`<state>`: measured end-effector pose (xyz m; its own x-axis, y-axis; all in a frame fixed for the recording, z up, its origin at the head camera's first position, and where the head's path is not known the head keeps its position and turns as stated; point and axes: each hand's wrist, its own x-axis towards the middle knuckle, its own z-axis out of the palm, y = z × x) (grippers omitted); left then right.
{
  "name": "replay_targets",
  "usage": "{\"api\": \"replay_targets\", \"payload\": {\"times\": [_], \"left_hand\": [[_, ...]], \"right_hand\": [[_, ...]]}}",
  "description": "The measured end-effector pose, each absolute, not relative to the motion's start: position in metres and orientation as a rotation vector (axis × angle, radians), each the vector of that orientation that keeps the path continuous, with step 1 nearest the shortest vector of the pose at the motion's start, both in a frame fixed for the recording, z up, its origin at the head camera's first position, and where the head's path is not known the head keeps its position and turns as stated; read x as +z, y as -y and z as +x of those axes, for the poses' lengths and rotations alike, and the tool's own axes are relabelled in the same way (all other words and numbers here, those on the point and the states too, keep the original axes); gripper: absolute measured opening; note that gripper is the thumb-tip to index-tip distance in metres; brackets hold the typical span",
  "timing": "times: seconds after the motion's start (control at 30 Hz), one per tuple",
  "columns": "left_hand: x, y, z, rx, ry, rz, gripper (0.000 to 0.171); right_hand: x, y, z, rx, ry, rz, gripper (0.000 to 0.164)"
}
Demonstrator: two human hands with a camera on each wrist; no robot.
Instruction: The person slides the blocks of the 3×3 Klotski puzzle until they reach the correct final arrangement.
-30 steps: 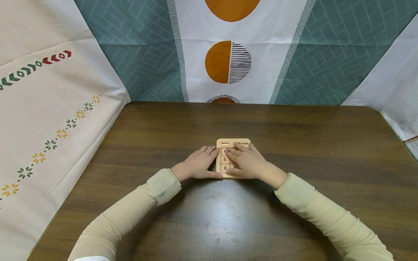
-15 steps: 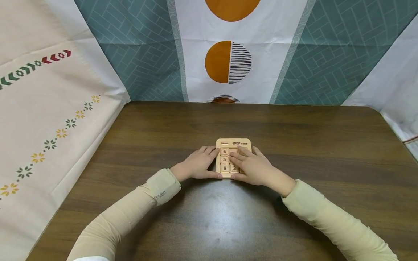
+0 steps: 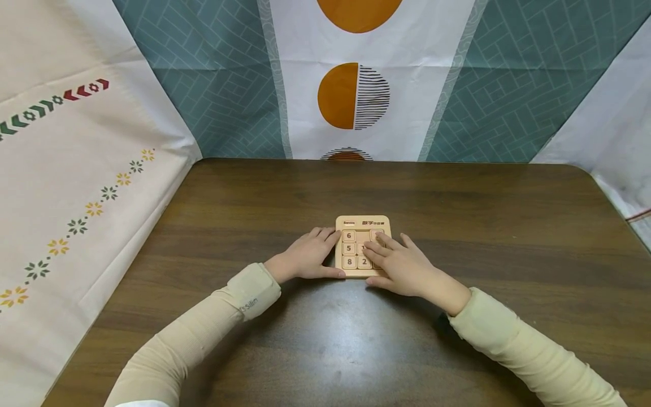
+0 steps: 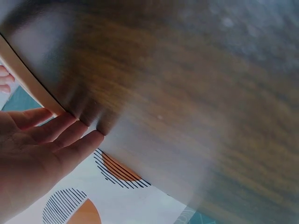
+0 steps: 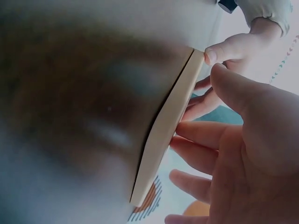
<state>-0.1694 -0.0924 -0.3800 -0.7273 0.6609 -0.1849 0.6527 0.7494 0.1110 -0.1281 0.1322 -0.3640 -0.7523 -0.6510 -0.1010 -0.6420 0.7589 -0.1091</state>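
Note:
A pale wooden number sliding puzzle (image 3: 373,218) lies flat on the table in the head view. Tiles 6, 5, 8 and 2 can be read, and a bare slot shows at the top middle. At its left edge rests my left hand (image 3: 311,254), thumb by the near corner and fingers fairly straight. My right hand (image 3: 407,268) spreads over the right column, fingertips on the tiles and covering several of them; its thumb is off the near edge. The left wrist view shows my left fingertips (image 4: 70,117) by the board's edge. From the side, the right wrist view catches the puzzle (image 5: 168,121).
The brown wooden table (image 3: 264,198) surrounds the puzzle. Behind it hangs a teal and white cloth (image 3: 427,96) with orange circles. A cream embroidered cloth (image 3: 66,198) hangs along the left side.
My right hand has slid rightward and a little toward me across the puzzle, uncovering the bare slot and the 2 tile. The left hand stays at the left edge.

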Motion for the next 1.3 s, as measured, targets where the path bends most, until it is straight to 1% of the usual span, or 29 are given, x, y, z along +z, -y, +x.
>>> {"api": "replay_targets", "payload": {"times": [0.3,0.97,1.13,1.3], "left_hand": [[-0.382,0.093,-0.170,0.063,-2.741,1.047,0.093],[-0.380,0.093,-0.170,0.063,-2.726,1.040,0.094],[-0.380,0.093,-0.170,0.046,-2.726,1.033,0.094],[-0.380,0.093,-0.169,0.043,-2.725,1.029,0.094]], "right_hand": [[-0.363,-0.132,-0.133,-0.073,-2.801,-1.018,0.065],[-0.363,-0.130,-0.155,-0.076,-2.771,-0.972,0.066],[-0.363,-0.131,-0.156,-0.097,-2.769,-0.973,0.065],[-0.363,-0.131,-0.148,-0.090,-2.780,-0.980,0.066]]}}
